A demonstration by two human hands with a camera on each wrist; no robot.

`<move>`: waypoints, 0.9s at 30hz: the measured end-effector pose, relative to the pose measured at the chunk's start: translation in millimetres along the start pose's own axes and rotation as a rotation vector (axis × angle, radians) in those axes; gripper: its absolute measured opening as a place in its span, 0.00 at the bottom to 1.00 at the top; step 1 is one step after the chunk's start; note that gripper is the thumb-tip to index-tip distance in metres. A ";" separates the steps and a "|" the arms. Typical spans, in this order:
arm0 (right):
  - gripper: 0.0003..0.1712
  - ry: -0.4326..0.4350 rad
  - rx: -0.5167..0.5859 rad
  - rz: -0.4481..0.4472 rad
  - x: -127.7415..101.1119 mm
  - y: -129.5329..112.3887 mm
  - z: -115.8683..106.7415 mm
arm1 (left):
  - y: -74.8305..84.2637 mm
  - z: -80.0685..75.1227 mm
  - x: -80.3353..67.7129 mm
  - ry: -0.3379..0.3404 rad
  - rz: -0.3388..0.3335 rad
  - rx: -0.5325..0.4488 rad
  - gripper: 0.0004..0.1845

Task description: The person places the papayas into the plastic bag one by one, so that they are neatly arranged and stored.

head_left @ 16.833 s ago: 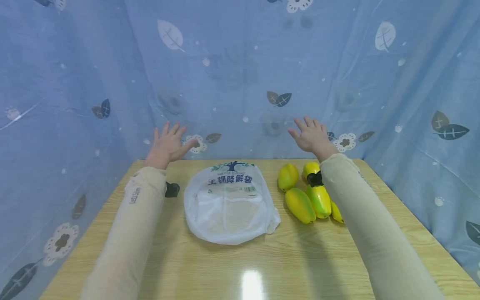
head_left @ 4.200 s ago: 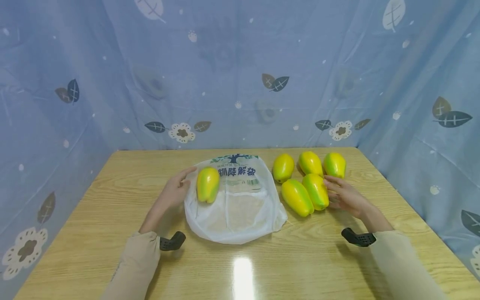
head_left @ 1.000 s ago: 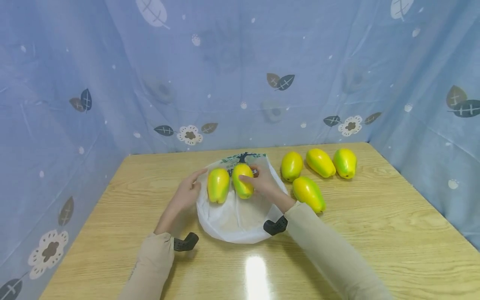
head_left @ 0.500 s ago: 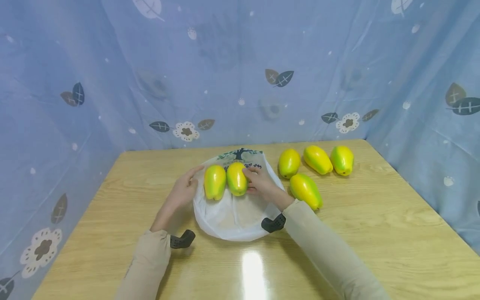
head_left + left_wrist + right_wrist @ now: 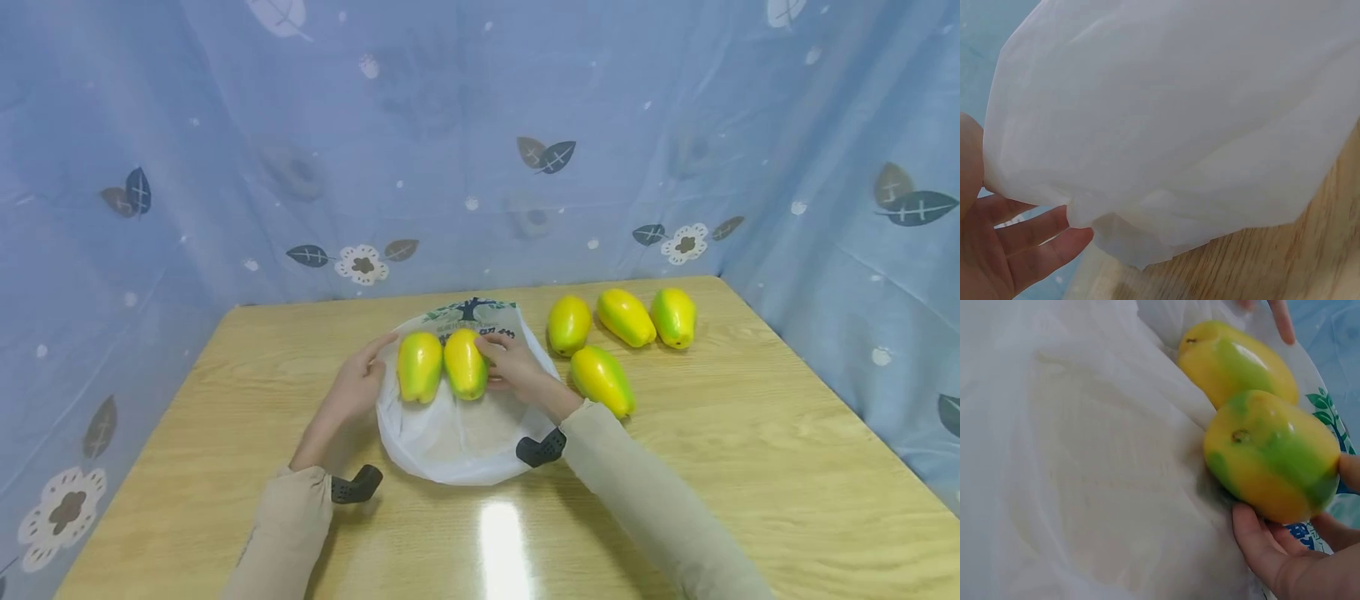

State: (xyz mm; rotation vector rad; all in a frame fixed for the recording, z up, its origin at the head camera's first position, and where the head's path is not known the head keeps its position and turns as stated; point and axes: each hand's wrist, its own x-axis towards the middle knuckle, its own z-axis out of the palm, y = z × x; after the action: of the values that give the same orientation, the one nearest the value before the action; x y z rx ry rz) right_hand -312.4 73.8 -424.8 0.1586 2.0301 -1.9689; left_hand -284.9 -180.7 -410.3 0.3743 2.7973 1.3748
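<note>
In the head view a white plastic bag (image 5: 457, 454) with a printed tree lies flat on the table. Two yellow-green papayas rest side by side on it. My right hand (image 5: 517, 367) holds the right papaya (image 5: 466, 365) from its right side; in the right wrist view, fingers and thumb are around this papaya (image 5: 1272, 456). The left papaya (image 5: 419, 367) sits just beside it, with no hand on it. My left hand (image 5: 358, 383) holds the bag's left edge; some of its fingertips are hidden behind the bag (image 5: 1147, 112) in the left wrist view.
Several more papayas lie on the wooden table (image 5: 750, 433) right of the bag: one nearer papaya (image 5: 602, 381) and a back row including a far-right papaya (image 5: 673, 318). A blue patterned curtain (image 5: 450, 167) stands behind and at both sides. Black wrist mounts project from both sleeves.
Over the last seconds my right hand has brought a second papaya from the right-hand group onto the bag, beside the first. In the last second, it has barely moved. My left hand stays at the bag's edge.
</note>
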 end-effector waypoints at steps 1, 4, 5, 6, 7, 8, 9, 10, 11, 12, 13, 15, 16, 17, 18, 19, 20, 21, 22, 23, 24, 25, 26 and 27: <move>0.32 -0.009 0.008 -0.001 -0.1 0.2 -1.7 | 0.5 0.5 0.9 0.000 0.003 0.001 0.26; 0.32 -0.013 0.017 0.006 -1.0 -0.9 -4.5 | 0.9 2.0 2.9 -0.009 0.000 -0.002 0.26; 0.32 -0.006 0.014 0.004 -0.6 -0.9 -4.8 | 0.8 2.5 3.2 -0.013 0.000 -0.006 0.26; 0.32 0.002 0.013 -0.001 -0.5 -1.4 -4.5 | 1.3 2.7 3.1 -0.016 0.000 -0.008 0.26; 0.33 0.009 0.012 -0.009 -0.5 -2.1 -3.6 | 1.6 2.9 2.8 -0.018 -0.003 -0.012 0.26; 0.33 0.022 0.009 -0.012 -0.4 -2.8 -2.2 | 1.6 3.0 2.4 -0.019 -0.004 -0.016 0.26; 0.33 0.030 0.005 -0.018 -0.2 -3.2 -0.9 | 1.5 2.9 1.8 -0.020 -0.006 -0.019 0.26; 0.33 0.034 0.005 -0.027 0.2 -3.7 0.5 | 1.3 2.7 1.2 -0.018 -0.005 -0.020 0.26; 0.33 0.041 0.001 -0.034 0.1 -4.7 1.9 | 1.6 2.4 0.6 -0.013 -0.007 -0.018 0.26; 0.33 0.042 0.004 -0.041 -0.1 -5.9 3.1 | 1.7 1.9 0.2 -0.010 -0.010 -0.018 0.27; 0.33 0.044 0.002 -0.046 -0.3 -6.6 4.0 | 1.1 1.6 0.0 -0.008 -0.013 -0.017 0.27; 0.32 0.045 0.004 -0.046 -0.2 -7.4 4.4 | 0.6 0.9 -0.3 -0.005 -0.012 -0.014 0.27; 0.32 0.047 0.008 -0.047 -0.1 -7.7 4.2 | 0.7 0.7 -0.2 -0.006 -0.013 -0.015 0.26; 0.31 0.050 0.010 -0.045 -0.1 -8.1 3.7 | 0.9 0.6 -0.1 -0.006 -0.012 -0.014 0.26; 0.30 0.048 0.016 -0.047 0.1 -8.4 3.1 | 1.2 0.4 0.1 -0.006 -0.010 -0.015 0.26; 0.30 0.048 0.020 -0.045 -0.1 -8.6 2.3 | 1.4 0.3 0.3 -0.006 -0.009 -0.013 0.26; 0.30 0.045 0.027 -0.042 0.0 -8.8 1.3 | 1.6 0.1 0.4 -0.005 -0.010 -0.015 0.26; 0.30 0.040 0.030 -0.045 0.2 -8.8 0.1 | 1.9 -0.1 0.5 -0.005 -0.011 -0.017 0.26; 0.30 0.036 0.033 -0.047 -0.2 -9.1 -1.3 | 2.1 -0.2 0.4 -0.004 -0.013 -0.017 0.26; 0.29 0.031 0.035 -0.050 -0.9 -9.5 -2.8 | 2.1 -0.3 0.4 -0.005 -0.015 -0.016 0.26; 0.30 0.023 0.030 -0.055 -2.0 -10.2 -4.6 | 2.2 -0.3 0.3 -0.004 -0.016 -0.018 0.26; 0.30 0.013 0.031 -0.053 -3.1 -11.0 -6.7 | 2.1 -0.4 0.2 -0.005 -0.020 -0.021 0.26; 0.30 0.004 0.034 -0.051 -4.3 -12.0 -8.7 | 2.1 -0.4 0.1 -0.005 -0.023 -0.024 0.26; 0.30 -0.007 0.041 -0.047 -5.6 -13.2 -10.8 | 2.0 -0.4 0.0 -0.005 -0.023 -0.027 0.26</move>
State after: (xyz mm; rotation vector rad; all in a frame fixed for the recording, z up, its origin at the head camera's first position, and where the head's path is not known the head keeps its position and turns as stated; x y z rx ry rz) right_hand -312.4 84.6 -410.4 0.1143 2.0072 -2.0379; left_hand -284.5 -179.8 -408.4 0.3440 2.7669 1.4036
